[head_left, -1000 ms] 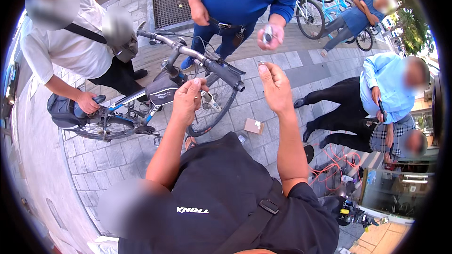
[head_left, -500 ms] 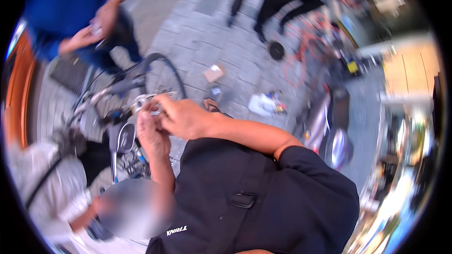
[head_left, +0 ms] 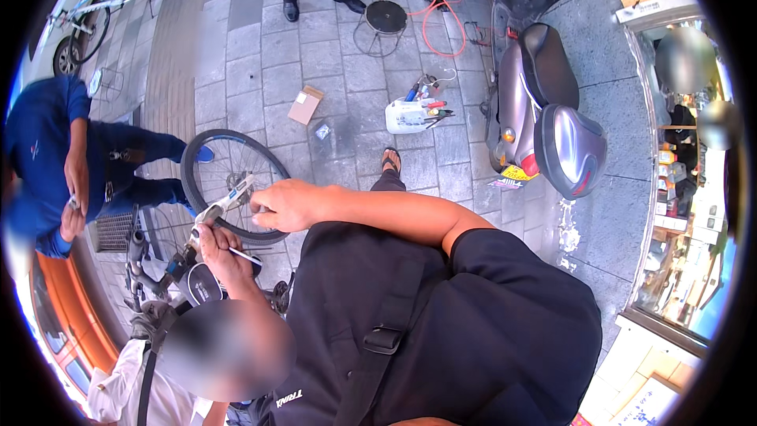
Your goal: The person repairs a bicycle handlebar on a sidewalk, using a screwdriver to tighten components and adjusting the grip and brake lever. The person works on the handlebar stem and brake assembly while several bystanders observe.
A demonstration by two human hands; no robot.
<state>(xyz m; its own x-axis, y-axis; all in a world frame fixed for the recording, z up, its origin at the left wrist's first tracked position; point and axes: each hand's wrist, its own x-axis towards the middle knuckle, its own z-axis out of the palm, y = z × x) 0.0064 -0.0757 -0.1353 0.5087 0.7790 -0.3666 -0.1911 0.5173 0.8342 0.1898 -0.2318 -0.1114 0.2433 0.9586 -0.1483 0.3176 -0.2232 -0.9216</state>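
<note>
A bicycle wheel (head_left: 277,171) with a dark tyre and a grey-white fork (head_left: 209,213) is just in front of me. My left hand (head_left: 223,254) is beside the fork, its fingers closed on a slim white stick-like tool (head_left: 244,255) with a dark end. The tool's exact kind is not clear. My right hand (head_left: 285,205) is over the wheel, near the light-coloured end of the fork, with its fingers curled in. Whatever it pinches, if anything, is hidden. Handlebar parts (head_left: 136,256) lie further left.
A person in blue (head_left: 47,138) stands at left; another in a white shirt (head_left: 146,383) is close at lower left. Ahead are a cardboard box (head_left: 306,104), a white container of tools (head_left: 406,116), a round stool (head_left: 385,17) and an orange hose (head_left: 430,31). A scooter (head_left: 512,95) stands right.
My hands, together before, are now apart, the left one lower beside the fork. The view has shifted, showing more of the wheel and scooter. The slim tool is now visible in my left hand.
</note>
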